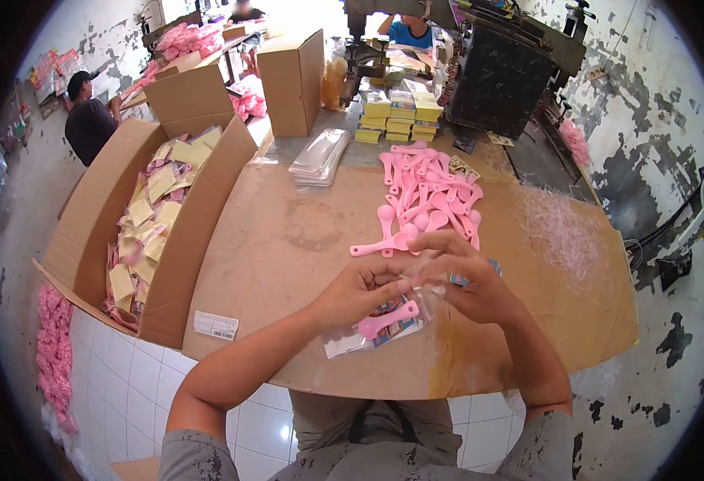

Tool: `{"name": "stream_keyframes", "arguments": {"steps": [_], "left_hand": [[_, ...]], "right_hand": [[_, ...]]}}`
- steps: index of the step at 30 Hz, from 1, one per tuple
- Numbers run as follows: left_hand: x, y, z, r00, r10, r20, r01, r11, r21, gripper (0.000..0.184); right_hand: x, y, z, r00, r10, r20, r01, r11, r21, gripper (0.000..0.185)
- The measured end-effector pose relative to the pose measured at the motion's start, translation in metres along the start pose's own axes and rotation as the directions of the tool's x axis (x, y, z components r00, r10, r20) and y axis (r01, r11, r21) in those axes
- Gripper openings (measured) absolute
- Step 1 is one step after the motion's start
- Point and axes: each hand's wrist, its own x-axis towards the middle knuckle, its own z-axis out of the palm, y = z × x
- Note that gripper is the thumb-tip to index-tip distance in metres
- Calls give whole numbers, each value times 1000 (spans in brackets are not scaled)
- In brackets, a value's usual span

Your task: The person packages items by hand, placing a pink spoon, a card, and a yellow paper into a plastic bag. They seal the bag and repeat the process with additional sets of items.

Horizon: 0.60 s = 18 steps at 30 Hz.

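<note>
My left hand (360, 295) is closed on the top edge of a clear plastic bag (344, 343), its thumb and fingers pressed together. Inside or on the bag lie a pink spoon (389, 320) and a printed card; which of the two it is I cannot tell. My right hand (468, 280) is at the bag's upper right corner, fingers bent and pinched on the clear film. Just beyond my hands lies a heap of pink spoons (428, 188), with one spoon (380, 247) crosswise at its near edge.
An open carton (236, 172) of packed bags stands left. Clear bags (320, 156), stacked yellow cards (400, 112) and an upright box (292, 84) are at the back. A label (216, 325) lies front left, plastic shreds (564, 232) right. A person (89, 120) is far left, others behind.
</note>
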Motion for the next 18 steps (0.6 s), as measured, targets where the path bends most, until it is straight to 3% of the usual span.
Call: {"name": "stream_keyframes", "arguments": {"steps": [2, 5, 8, 11, 14, 17, 18], "left_hand": [[-1, -7, -4, 995, 47, 92, -44, 999, -32, 35], [-2, -5, 9, 968, 247, -51, -250, 967, -57, 38], [-5, -3, 3, 913, 406, 29, -380, 826, 416, 42], [-10, 4, 6, 913, 381, 147, -408, 840, 356, 46], [-13, 13, 19, 904, 416, 103, -409, 767, 495, 49], [-13, 15, 19, 887, 454, 88, -420, 711, 564, 42], [-11, 12, 19, 885, 462, 65, -427, 747, 510, 40]], "right_hand": [[5, -16, -9, 996, 5, 86, -8, 999, 37, 22], [24, -48, -31, 976, -150, 159, 176, 971, -162, 17], [27, -77, -34, 978, -149, 143, 192, 912, -363, 22], [23, -79, -29, 988, 10, 154, 83, 807, -584, 20], [20, -79, -23, 991, 125, 38, -103, 927, -361, 17], [19, -73, -15, 990, 142, 12, -133, 948, -288, 14], [20, -74, -13, 984, 177, -2, -172, 951, -257, 14]]}}
